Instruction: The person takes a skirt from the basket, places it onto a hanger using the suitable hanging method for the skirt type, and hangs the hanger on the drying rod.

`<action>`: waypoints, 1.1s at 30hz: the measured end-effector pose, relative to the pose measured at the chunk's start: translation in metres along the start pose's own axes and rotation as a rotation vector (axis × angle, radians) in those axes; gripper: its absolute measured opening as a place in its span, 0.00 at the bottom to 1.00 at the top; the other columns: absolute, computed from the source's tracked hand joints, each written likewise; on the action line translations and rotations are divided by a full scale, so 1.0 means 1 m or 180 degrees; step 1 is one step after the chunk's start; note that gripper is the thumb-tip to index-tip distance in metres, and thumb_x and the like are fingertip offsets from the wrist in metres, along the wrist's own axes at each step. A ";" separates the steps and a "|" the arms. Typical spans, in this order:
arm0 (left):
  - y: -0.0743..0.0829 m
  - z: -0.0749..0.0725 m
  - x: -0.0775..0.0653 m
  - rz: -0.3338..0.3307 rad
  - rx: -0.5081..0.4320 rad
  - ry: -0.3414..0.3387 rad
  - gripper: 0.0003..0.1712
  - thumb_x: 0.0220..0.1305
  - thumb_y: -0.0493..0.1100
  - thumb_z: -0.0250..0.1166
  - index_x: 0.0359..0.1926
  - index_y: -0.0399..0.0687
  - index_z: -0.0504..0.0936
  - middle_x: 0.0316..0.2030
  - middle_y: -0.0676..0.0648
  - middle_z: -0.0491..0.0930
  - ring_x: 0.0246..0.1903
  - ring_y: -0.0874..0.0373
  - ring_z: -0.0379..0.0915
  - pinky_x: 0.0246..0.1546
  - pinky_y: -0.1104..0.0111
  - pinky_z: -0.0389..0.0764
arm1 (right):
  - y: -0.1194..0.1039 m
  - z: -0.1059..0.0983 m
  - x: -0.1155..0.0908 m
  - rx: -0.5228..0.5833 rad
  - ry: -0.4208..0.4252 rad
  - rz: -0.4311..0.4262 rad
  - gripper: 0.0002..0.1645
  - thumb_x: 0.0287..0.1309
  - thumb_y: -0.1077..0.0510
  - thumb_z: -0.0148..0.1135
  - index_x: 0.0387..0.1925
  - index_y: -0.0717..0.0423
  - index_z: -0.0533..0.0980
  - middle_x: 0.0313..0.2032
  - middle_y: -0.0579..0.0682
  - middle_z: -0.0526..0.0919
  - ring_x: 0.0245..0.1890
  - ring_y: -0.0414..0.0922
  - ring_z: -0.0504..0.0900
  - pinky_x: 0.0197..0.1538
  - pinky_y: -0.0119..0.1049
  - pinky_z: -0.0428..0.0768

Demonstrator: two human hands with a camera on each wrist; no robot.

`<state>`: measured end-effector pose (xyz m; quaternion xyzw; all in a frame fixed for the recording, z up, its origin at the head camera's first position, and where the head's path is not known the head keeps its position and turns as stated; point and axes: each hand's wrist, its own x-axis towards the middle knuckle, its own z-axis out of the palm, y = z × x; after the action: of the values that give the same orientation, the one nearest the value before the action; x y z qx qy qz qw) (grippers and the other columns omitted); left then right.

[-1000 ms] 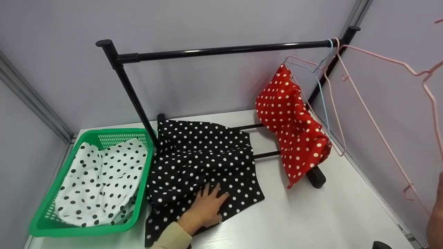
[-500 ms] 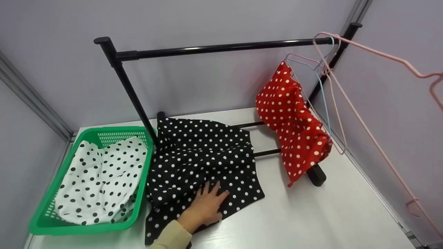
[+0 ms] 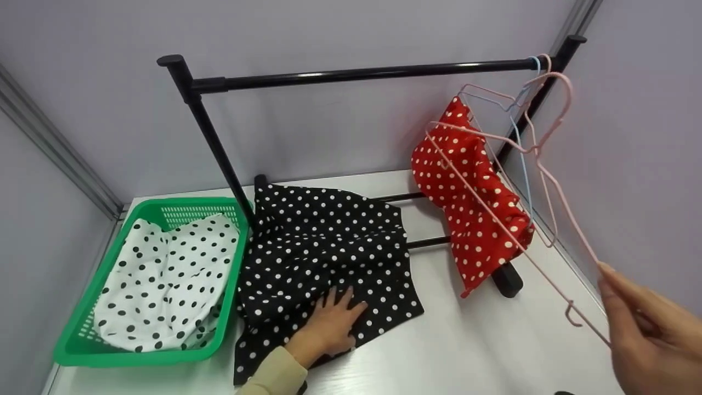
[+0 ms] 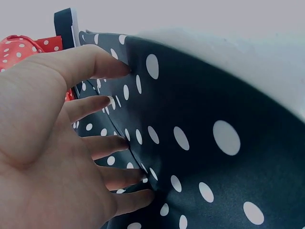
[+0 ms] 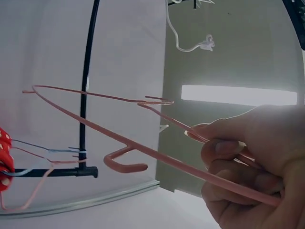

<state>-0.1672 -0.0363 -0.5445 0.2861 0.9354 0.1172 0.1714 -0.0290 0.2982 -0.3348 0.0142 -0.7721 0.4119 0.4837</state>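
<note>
A black cloth with white dots point(image 3: 340, 230) lies wrinkled on the table. My left hand point(image 3: 332, 323) rests on its lower part with fingers spread; the left wrist view shows the fingertips touching the fabric. At the right, my right hand point(image 3: 652, 334) grips one end of a pink hanger point(image 3: 567, 206), seen closely in the right wrist view, where fingers and thumb curl around the wire point(image 5: 167, 160). The hanger bears no cloth, and its hook points up. Behind it a red dotted cloth point(image 3: 460, 192) hangs from the rack with a blue hanger point(image 3: 518, 148).
A black rack point(image 3: 351, 74) spans the back of the white table point(image 3: 449, 351). To the left stands a green basket point(image 3: 63, 345) holding a white cloth with black dots point(image 3: 170, 285). Grey walls point(image 3: 329, 33) enclose the table at the back and sides.
My right hand has come into view from the right with the pink hanger, whose near end swung left and down in front of the red cloth. The left hand stays on the black cloth.
</note>
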 end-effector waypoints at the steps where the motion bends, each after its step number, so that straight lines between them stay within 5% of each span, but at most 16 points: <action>1: 0.000 0.000 0.000 0.0001 -0.0003 0.0002 0.44 0.55 0.46 0.70 0.74 0.57 0.68 0.77 0.37 0.57 0.75 0.30 0.48 0.70 0.36 0.58 | -0.001 0.005 0.001 0.0037 -0.0056 -0.0016 0.10 0.56 0.79 0.63 0.40 0.76 0.84 0.37 0.33 0.89 0.20 0.25 0.80 0.22 0.11 0.70; 5: 0.001 0.000 0.001 0.0015 0.0000 0.0015 0.44 0.55 0.46 0.70 0.74 0.57 0.68 0.77 0.37 0.56 0.75 0.30 0.48 0.70 0.36 0.58 | 0.003 0.027 0.001 0.0107 -0.0184 -0.0002 0.11 0.54 0.80 0.64 0.39 0.73 0.86 0.36 0.35 0.89 0.25 0.26 0.84 0.26 0.14 0.75; 13: 0.002 -0.001 0.000 0.0004 0.0006 0.0013 0.44 0.57 0.47 0.70 0.75 0.58 0.68 0.77 0.37 0.56 0.75 0.30 0.47 0.71 0.37 0.57 | 0.028 0.070 -0.006 -0.0036 -0.0398 0.0030 0.14 0.57 0.79 0.65 0.43 0.67 0.87 0.24 0.34 0.83 0.06 0.28 0.65 0.11 0.20 0.60; 22: -0.001 0.001 0.002 -0.0031 0.0011 0.0001 0.44 0.57 0.49 0.71 0.75 0.59 0.68 0.78 0.38 0.55 0.76 0.31 0.47 0.72 0.37 0.56 | 0.031 0.130 -0.028 0.0284 -0.0366 0.0456 0.12 0.61 0.76 0.64 0.45 0.69 0.86 0.30 0.59 0.88 0.18 0.34 0.73 0.20 0.19 0.70; 28: -0.001 0.003 0.000 -0.0024 0.0009 0.0032 0.44 0.57 0.48 0.71 0.74 0.59 0.68 0.77 0.38 0.56 0.75 0.31 0.48 0.71 0.37 0.58 | 0.048 0.156 -0.039 0.0439 -0.0339 0.0556 0.11 0.59 0.76 0.66 0.44 0.71 0.85 0.26 0.63 0.86 0.21 0.33 0.76 0.25 0.19 0.73; 33: -0.001 0.003 -0.001 -0.0011 0.0006 0.0034 0.44 0.56 0.48 0.70 0.75 0.58 0.68 0.77 0.38 0.56 0.75 0.31 0.48 0.71 0.38 0.58 | 0.079 0.158 -0.046 0.0487 -0.0377 0.0730 0.12 0.61 0.74 0.65 0.46 0.70 0.85 0.26 0.58 0.86 0.22 0.38 0.76 0.26 0.20 0.73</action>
<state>-0.1656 -0.0376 -0.5472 0.2839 0.9370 0.1175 0.1664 -0.1536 0.2304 -0.4490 -0.0129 -0.7622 0.5206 0.3845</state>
